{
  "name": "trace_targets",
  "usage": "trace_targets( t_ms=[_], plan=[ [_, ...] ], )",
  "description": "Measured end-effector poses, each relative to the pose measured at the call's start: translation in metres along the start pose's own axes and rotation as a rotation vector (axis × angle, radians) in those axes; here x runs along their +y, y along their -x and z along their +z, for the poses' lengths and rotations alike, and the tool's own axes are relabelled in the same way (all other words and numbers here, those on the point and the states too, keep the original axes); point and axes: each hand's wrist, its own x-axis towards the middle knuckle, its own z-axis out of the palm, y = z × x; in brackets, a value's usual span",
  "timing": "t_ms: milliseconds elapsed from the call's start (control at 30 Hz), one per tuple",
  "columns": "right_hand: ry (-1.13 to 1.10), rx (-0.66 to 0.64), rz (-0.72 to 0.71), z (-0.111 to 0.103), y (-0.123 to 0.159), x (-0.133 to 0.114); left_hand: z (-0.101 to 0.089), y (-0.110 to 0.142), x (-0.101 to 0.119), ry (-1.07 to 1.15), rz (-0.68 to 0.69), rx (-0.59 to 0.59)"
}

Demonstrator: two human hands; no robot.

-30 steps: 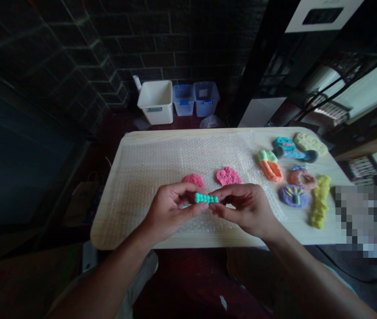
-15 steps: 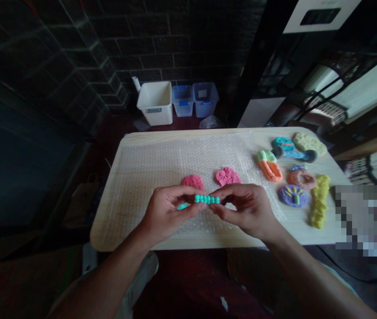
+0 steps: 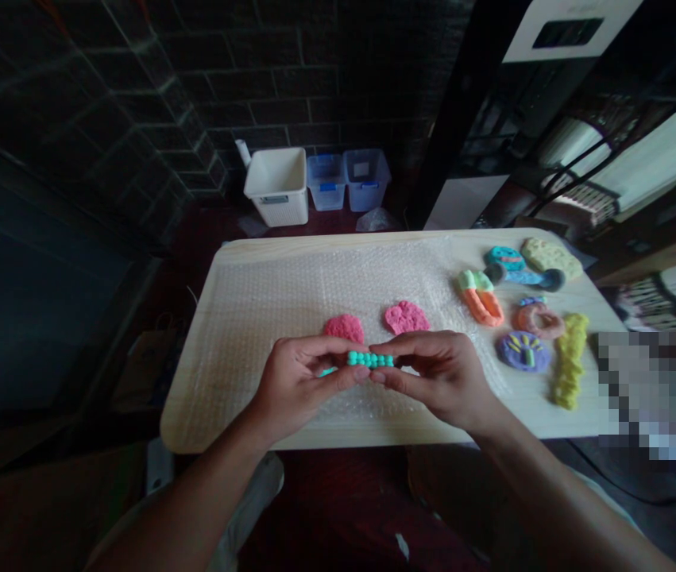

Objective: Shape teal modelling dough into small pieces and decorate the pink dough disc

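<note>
1. In the head view, the left hand (image 3: 297,380) pinches the left part of a turquoise beaded strip (image 3: 370,360) between thumb and forefinger.
2. The right hand (image 3: 442,380) pinches the right part of this strip in the same manner, so the strip lies level between the two sets of fingertips, over the bubble wrap (image 3: 266,310).
3. Another turquoise piece (image 3: 328,371) shows just under the left fingers; its full shape is hidden.
4. Beyond the left fingertips is one pink lump (image 3: 345,326); a second pink piece (image 3: 407,317) is beyond the right fingertips. Neither one is held.
5. Farther to the right of the right fingers, on the table (image 3: 188,425), lie an orange-and-green piece (image 3: 480,300), a purple disc (image 3: 524,351) and a yellow strip (image 3: 571,361), all apart from the hands.
6. As I judge it, the beads are already joined in rows, while the strip is not yet put down from the fingers. Whether it needs more shaping, I cannot tell.
</note>
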Motion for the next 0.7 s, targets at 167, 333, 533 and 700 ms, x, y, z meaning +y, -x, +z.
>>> trace_targets(
  t_ms=[167,333,533,700],
  plan=[
    [0.053,0.006,0.032,-0.0003,0.0008,-0.005,0.0004,-0.0017,-0.0014,0.002,-0.03,-0.021],
    [0.041,0.017,0.005,0.001,0.0008,-0.007,-0.0019,-0.0036,-0.0012,0.027,0.053,-0.014],
    [0.0,0.012,-0.008,0.0009,-0.0002,-0.0064,-0.0045,-0.0016,0.0016,-0.134,0.092,0.0],
    [0.041,-0.003,0.055,-0.0008,0.0018,-0.0079,-0.0051,-0.0003,0.0029,-0.187,0.11,-0.007]
  ],
)
